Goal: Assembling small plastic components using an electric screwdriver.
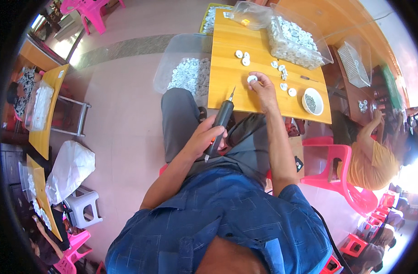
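My left hand (205, 137) is wrapped round a black electric screwdriver (224, 115), whose bit points up and away beside the table's near edge. Over the yellow wooden table (250, 41), my right hand (265, 93) pinches a small round white plastic piece (252, 79) between thumb and fingers. More such white pieces (246, 60) lie scattered beyond and to the right of that hand. To its right stands a white bowl (304, 97) holding small grey metal bits, probably screws. A small hand screwdriver (308, 78) rests on the table behind the bowl.
A clear bin (325, 54) heaped with white pieces stands at the table's far right. Another clear tub (162, 68) of them sits left of the table. On the right, a person in a yellow shirt (373, 164) sits by a pink chair (330, 160). Other workers sit farther off.
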`<state>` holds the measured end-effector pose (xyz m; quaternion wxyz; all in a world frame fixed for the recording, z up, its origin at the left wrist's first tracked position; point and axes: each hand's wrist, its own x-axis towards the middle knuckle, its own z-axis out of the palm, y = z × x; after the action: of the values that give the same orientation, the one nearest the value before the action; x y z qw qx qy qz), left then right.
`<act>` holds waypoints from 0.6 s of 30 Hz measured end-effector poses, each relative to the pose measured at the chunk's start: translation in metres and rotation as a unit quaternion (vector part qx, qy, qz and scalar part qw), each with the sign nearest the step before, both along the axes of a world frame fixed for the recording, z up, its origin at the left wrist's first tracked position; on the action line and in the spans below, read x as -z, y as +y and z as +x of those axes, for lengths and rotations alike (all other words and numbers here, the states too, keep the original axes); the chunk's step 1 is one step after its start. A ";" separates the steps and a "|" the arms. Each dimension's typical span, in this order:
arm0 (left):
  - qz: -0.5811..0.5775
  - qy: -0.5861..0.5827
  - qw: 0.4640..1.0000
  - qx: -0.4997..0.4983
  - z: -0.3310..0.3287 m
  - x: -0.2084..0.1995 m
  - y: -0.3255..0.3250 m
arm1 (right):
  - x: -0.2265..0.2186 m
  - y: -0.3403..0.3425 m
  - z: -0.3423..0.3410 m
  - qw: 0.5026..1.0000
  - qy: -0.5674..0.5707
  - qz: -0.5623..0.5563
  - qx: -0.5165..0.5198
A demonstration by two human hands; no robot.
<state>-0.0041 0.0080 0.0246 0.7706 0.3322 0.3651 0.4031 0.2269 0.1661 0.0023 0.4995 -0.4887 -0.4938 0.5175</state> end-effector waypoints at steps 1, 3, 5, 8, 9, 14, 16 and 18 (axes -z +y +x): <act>-0.003 0.002 1.000 0.002 0.000 0.001 0.001 | 0.005 -0.001 -0.005 0.999 0.038 0.001 -0.010; -0.007 0.005 1.000 0.001 0.001 0.001 0.002 | 0.014 -0.001 -0.012 0.997 0.076 0.000 -0.022; -0.009 0.001 1.000 0.000 0.001 0.003 0.002 | 0.020 -0.001 -0.019 0.995 0.088 -0.011 -0.040; -0.012 0.000 1.000 -0.010 0.001 0.002 0.002 | 0.024 -0.002 -0.025 0.997 0.063 -0.005 -0.040; -0.014 0.000 1.000 -0.011 0.000 0.003 0.002 | 0.024 -0.003 -0.027 0.997 0.063 -0.007 -0.041; 0.002 0.008 1.000 0.006 -0.004 0.007 0.003 | 0.013 -0.009 -0.031 0.999 -0.042 -0.007 -0.012; -0.003 0.003 1.000 -0.003 -0.002 0.007 0.003 | 0.014 -0.008 -0.033 0.999 -0.031 -0.002 -0.017; -0.009 -0.001 1.000 -0.012 0.000 0.006 0.002 | 0.016 -0.006 -0.032 1.000 -0.020 0.003 -0.021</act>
<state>-0.0041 0.0105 0.0189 0.7691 0.3205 0.3717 0.4094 0.1945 0.1604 -0.0141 0.4797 -0.4874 -0.5155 0.5164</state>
